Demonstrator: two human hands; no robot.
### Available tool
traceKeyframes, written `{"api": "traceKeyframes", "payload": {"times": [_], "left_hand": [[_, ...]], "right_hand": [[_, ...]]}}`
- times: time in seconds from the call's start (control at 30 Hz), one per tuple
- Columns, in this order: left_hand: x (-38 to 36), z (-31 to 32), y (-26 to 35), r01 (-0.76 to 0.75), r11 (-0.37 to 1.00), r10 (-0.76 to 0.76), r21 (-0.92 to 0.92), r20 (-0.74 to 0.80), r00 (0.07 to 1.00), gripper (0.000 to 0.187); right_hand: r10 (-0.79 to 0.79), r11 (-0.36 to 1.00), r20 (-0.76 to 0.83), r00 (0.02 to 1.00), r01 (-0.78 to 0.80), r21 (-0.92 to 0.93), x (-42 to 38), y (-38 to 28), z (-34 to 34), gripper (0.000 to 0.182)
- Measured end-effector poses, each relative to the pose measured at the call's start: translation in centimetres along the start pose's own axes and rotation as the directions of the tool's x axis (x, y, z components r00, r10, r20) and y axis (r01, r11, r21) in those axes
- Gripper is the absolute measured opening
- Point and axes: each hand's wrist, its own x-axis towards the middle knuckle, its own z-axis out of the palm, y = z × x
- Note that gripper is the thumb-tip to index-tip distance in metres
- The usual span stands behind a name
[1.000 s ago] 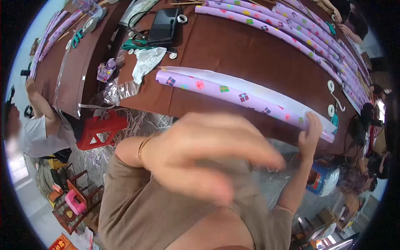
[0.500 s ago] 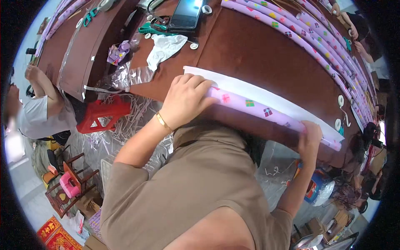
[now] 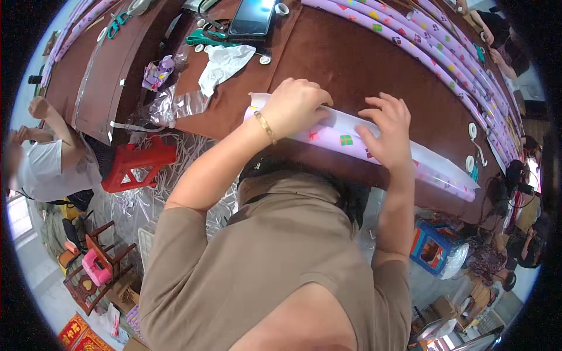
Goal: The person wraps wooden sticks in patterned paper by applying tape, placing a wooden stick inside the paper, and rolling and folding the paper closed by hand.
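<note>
Landmark for this entry: the long lilac roll of gift-print wrapping paper (image 3: pixel 351 140), lying along the near edge of the dark brown table (image 3: pixel 357 70).

I see the left hand (image 3: pixel 295 105) curled over the roll's left end, knuckles up, fingers bent down onto the paper. I cannot tell whether they actually close around the roll or only press on it. A gold bangle (image 3: pixel 264 126) sits on that wrist, just short of the roll.

The right hand (image 3: pixel 389 131) lies further right along the same roll, fingers spread wide and flat, palm down on the paper. It grips nothing; it only presses.

A white strip of paper backing (image 3: pixel 433 161) shows along the far side of the roll and runs out to its right end.

Beyond the roll's left end: a crumpled white tissue (image 3: pixel 222 61), green-handled scissors (image 3: pixel 202 40), and a black phone with a lit screen (image 3: pixel 253 16) further off still. A small white tape ring (image 3: pixel 265 59) lies just beside the tissue. Crinkled clear cellophane (image 3: pixel 175 105) hangs at the table edge, left of the roll.

Far across the table from the roll, several more lilac patterned rolls (image 3: pixel 421 41) lie side by side.

Below the roll's left end, off the table, is a red plastic stool (image 3: pixel 137 167). Another person in a white shirt (image 3: pixel 41 167) is further left.
</note>
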Motion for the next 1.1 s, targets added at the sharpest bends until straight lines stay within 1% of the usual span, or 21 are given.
{"api": "traceKeyframes", "payload": {"times": [0.07, 0.1, 0.17, 0.2, 0.27, 0.37, 0.5, 0.6, 0.63, 0.7, 0.73, 0.77, 0.83, 0.87, 0.9, 0.93, 0.97, 1.0, 1.03, 1.1], "left_hand": [[0.4, 0.3, -0.5, -0.039, 0.998, 0.038, -0.053, -0.022, 0.999, 0.018], [0.6, 0.3, -0.7, -0.036, 0.998, 0.035, -0.051, -0.023, 0.999, 0.018], [0.8, 0.2, -0.9, -0.027, 0.994, 0.031, -0.11, 0.042, 0.999, 0.017], [1.1, 0.1, -1.3, -0.027, 0.993, 0.032, -0.112, 0.044, 0.999, 0.017], [1.1, 0.1, -1.5, 0.005, 0.993, 0.007, -0.119, 0.101, 0.995, 0.016], [1.2, -0.6, -1.6, 0.037, 0.993, -0.02, -0.112, 0.147, 0.989, 0.015], [0.2, -2.1, -3.0, 0.057, 0.996, -0.047, -0.068, 0.134, 0.99, 0.015], [-1.3, -4.2, -4.8, 0.106, 0.991, -0.091, -0.084, 0.168, 0.982, 0.016], [-2.0, -4.7, -5.7, 0.138, 0.988, -0.126, -0.064, 0.165, 0.978, 0.015], [-3.7, -5.8, -6.9, 0.192, 0.977, -0.182, -0.094, 0.106, 0.978, 0.014], [-4.6, -6.2, -7.2, 0.218, 0.95, -0.208, -0.223, 0.069, 0.976, 0.014], [-5.1, -6.0, -7.5, 0.226, 0.949, -0.217, -0.219, 0.064, 0.974, 0.014], [-6.1, -5.5, -7.7, 0.295, 0.874, -0.312, -0.386, 0.019, 0.95, 0.015], [-6.3, -5.3, -7.3, 0.316, 0.859, -0.349, -0.403, -0.01, 0.937, 0.016], [-6.4, -5.0, -7.1, 0.32, 0.857, -0.355, -0.404, -0.013, 0.935, 0.016], [-6.5, -4.7, -6.9, 0.326, 0.846, -0.384, -0.421, -0.06, 0.921, 0.016], [-6.4, -4.4, -6.7, 0.328, 0.837, -0.411, -0.439, -0.108, 0.905, 0.016], [-6.3, -4.5, -6.4, 0.374, 0.817, -0.454, -0.439, -0.09, 0.886, 0.018], [-6.2, -4.3, -6.4, 0.373, 0.816, -0.456, -0.441, -0.096, 0.885, 0.018], [-6.3, -3.8, -6.5, 0.392, 0.779, -0.484, -0.489, -0.072, 0.872, 0.019]], "right_hand": [[-0.003, 1.0, -0.004, 1.0, 0.003, 0.022, 0.5, -0.2, 0.3, 0.019], [-0.005, 1.0, -0.004, 1.0, 0.006, 0.024, 0.5, -0.1, 0.6, 0.019], [0.005, 1.0, -0.011, 1.0, -0.004, 0.003, 0.3, 0.3, 0.9, 0.013], [0.006, 1.0, -0.01, 1.0, -0.006, 0.002, 0.4, 0.5, 1.1, 0.013], [0.011, 1.0, -0.014, 1.0, -0.011, 0.017, 0.4, 0.5, 1.2, 0.012], [0.017, 1.0, -0.016, 1.0, -0.017, 0.021, 0.4, 0.6, 1.2, 0.012], [0.007, 1.0, -0.032, 0.999, -0.006, 0.026, 0.4, 0.8, 1.4, 0.012], [0.02, 0.999, -0.025, 0.999, -0.019, 0.038, 0.5, 0.9, 1.3, 0.011], [0.029, 0.999, -0.014, 0.999, -0.029, 0.023, 0.4, 1.0, 1.3, 0.011], [0.027, 1.0, -0.005, 1.0, -0.027, 0.014, 0.5, 1.2, 1.1, 0.01], [0.041, 0.999, -0.015, 0.999, -0.04, 0.014, 0.5, 1.3, 1.0, 0.01], [0.054, 0.998, -0.023, 0.998, -0.054, 0.015, 0.6, 1.2, 0.9, 0.009], [0.048, 0.998, -0.011, 0.999, -0.047, 0.038, 1.3, 0.6, 0.6, 0.01], [0.046, 0.998, -0.044, 0.998, -0.044, 0.043, 1.8, 0.0, 0.5, 0.01], [0.047, 0.998, -0.076, 0.996, -0.043, 0.047, 2.3, -0.7, 0.5, 0.01], [0.041, 0.998, -0.073, 0.996, -0.038, 0.047, 3.0, -1.5, 0.6, 0.01], [-0.021, 0.996, -0.119, 0.993, 0.032, 0.089, 3.9, -2.5, 0.8, 0.011], [-0.081, 0.987, -0.166, 0.983, 0.103, 0.126, 5.0, -3.7, 1.1, 0.013], [-0.146, 0.972, -0.166, 0.975, 0.173, 0.162, 5.9, -5.1, 1.4, 0.015], [-0.253, 0.943, -0.181, 0.95, 0.284, 0.174, 7.5, -7.9, 2.8, 0.013]]}}
